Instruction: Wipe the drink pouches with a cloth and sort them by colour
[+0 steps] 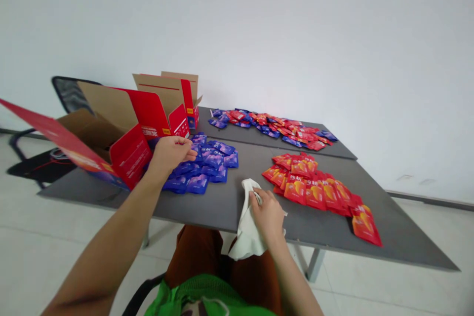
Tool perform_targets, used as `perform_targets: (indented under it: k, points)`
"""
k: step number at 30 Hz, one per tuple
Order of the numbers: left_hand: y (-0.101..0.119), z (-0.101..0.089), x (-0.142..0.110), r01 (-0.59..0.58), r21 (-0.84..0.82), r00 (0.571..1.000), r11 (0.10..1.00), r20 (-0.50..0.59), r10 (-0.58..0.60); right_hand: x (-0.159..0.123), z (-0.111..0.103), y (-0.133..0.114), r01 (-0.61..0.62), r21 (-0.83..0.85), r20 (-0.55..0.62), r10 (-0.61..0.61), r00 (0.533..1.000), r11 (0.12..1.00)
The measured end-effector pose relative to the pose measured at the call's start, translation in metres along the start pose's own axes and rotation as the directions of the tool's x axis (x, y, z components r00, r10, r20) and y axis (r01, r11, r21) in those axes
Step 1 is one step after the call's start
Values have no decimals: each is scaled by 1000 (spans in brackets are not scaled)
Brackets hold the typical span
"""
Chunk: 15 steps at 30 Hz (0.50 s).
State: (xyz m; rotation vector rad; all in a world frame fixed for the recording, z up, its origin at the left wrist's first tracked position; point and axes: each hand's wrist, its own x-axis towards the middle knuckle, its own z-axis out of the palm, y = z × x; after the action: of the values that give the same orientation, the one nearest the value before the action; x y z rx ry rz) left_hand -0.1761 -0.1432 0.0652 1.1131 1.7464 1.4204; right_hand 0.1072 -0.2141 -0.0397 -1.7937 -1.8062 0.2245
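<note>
My left hand [171, 152] reaches over the pile of blue packets [215, 158], its fingers apart and nothing visible in them. Whether its fingertips touch the packets I cannot tell. At the table's front edge, my right hand [267, 213] is closed on a crumpled white cloth [247, 229], which hangs partly over the edge. Just right of that hand lies a fanned spread of red packets [314, 190] with orange fruit pictures. One red packet [366, 227] sits at the near right end of the spread.
Left of the blue pile stands an open red carton [129, 155], flaps spread. More open red cartons [163, 121] are behind it. On the far part of the grey table [222, 207] lies a mixed heap of red and blue packets [274, 128]. A black chair [40, 165] stands at left.
</note>
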Motion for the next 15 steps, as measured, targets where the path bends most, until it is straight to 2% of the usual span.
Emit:
perform_targets:
  k: [3,5,11,15]
  points:
    - [7,12,14,53,-17,988,998,143,-50,0,1,1,23,-11,-2,-23,1000,1000]
    - [4,24,25,66,-45,983,997,173,-58,0,2,1,52,-24,4,-52,999,998]
    - [-10,59,71,159,-236,979,959,165,-122,1,3,2,106,-30,32,-105,994,994]
    - [6,83,122,214,-324,977,921,75,-200,2,3,3,112,-2,47,-112,993,994]
